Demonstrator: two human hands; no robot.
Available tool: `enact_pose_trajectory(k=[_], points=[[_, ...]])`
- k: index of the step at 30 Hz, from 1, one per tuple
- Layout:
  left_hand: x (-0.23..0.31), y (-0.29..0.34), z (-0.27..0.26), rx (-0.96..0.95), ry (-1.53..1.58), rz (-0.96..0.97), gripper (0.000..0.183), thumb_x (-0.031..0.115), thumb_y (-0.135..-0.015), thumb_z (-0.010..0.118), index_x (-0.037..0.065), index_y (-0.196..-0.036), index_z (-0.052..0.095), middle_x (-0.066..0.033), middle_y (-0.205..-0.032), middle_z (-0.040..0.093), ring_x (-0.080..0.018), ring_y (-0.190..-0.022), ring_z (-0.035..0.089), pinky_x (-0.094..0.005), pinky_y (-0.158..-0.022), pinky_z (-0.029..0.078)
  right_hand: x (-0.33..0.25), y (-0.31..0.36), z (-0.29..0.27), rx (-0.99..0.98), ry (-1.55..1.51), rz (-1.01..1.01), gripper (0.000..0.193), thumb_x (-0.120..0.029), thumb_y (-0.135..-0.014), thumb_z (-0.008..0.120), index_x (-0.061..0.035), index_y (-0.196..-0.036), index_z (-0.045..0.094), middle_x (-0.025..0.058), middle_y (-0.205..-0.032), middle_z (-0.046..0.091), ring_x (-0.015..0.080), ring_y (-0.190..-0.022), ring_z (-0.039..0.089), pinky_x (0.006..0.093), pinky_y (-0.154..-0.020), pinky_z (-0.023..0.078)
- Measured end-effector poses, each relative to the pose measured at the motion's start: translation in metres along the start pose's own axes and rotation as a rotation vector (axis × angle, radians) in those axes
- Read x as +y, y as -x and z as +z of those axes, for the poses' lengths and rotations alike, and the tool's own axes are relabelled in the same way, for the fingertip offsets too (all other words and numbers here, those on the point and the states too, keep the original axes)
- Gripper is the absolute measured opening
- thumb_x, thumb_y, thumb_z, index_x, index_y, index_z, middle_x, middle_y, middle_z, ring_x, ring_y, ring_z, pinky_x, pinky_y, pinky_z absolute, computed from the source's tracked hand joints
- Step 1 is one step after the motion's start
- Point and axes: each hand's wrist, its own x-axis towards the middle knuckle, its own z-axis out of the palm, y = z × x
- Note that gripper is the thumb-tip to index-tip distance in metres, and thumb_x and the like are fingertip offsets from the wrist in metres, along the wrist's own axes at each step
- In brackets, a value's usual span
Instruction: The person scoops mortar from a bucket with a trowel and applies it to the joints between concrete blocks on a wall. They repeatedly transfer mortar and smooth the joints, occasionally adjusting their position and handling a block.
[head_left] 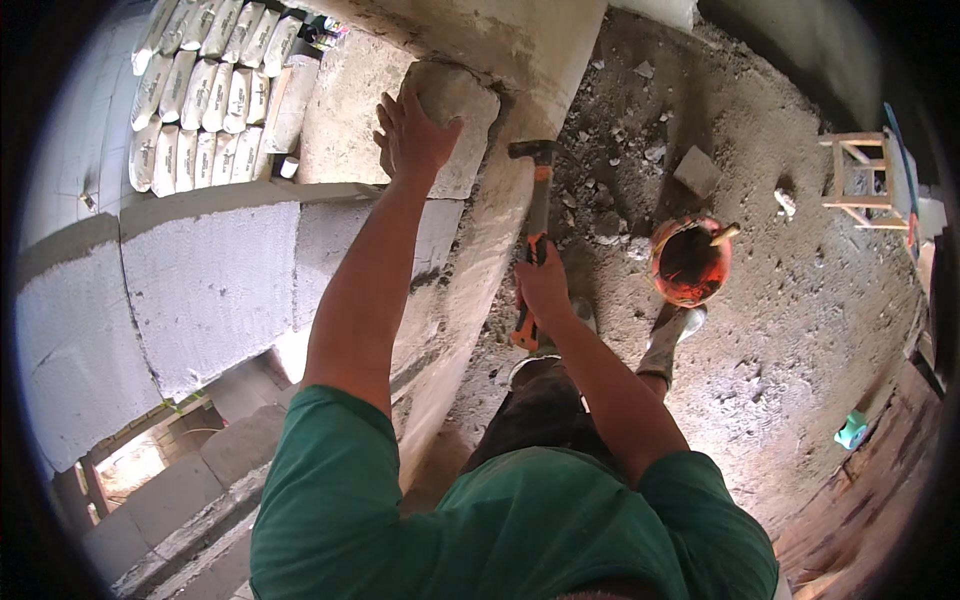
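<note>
My left hand (418, 138) lies with its fingers spread on a grey block (468, 108), set at the end of a wall of pale blocks (215, 285) and against a concrete column (540, 60). Lower and to the right, my right hand (547, 290) is wrapped round the orange and black handle of a hammer (539, 200). The hammer's dark head points away from me, close to the column's edge. Its head looks apart from the block under my left hand.
Rubble (600, 205) litters the floor right of the column. An orange bucket (690, 262) with a tool handle sticking out stands near my foot. A wooden stool-like frame (862, 180) is at the far right. Stacked bags (205, 95) lie beyond the wall, far left.
</note>
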Motion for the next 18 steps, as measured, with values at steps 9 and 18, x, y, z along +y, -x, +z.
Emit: enact_pose_trajectory(k=[9,18], points=[[-0.013,0.032,0.019,0.068,-0.088,0.165,0.09,0.036,-0.082,0.067,0.007,-0.153,0.019,-0.0179,-0.156,0.022,-0.0358,-0.145,0.019,-0.0519,-0.116,0.017,-0.022,-0.006,0.024,-0.062,-0.091,-0.018,0.024,0.0,-0.084,0.051,-0.0053,-0.105,0.041,0.003,-0.062,0.043,0.0135,-0.045,0.046,0.0325,-0.038,0.041],[-0.008,0.035,0.011,0.014,0.026,0.097,0.091,0.036,-0.08,0.068,0.01,-0.153,0.02,-0.0157,-0.16,0.014,-0.035,-0.148,0.013,-0.0537,-0.117,0.014,-0.008,-0.007,0.059,-0.126,-0.004,-0.009,0.036,-0.001,-0.083,0.051,-0.0052,-0.116,0.04,0.0041,-0.063,0.045,0.0142,-0.045,0.046,0.0321,-0.04,0.041]])
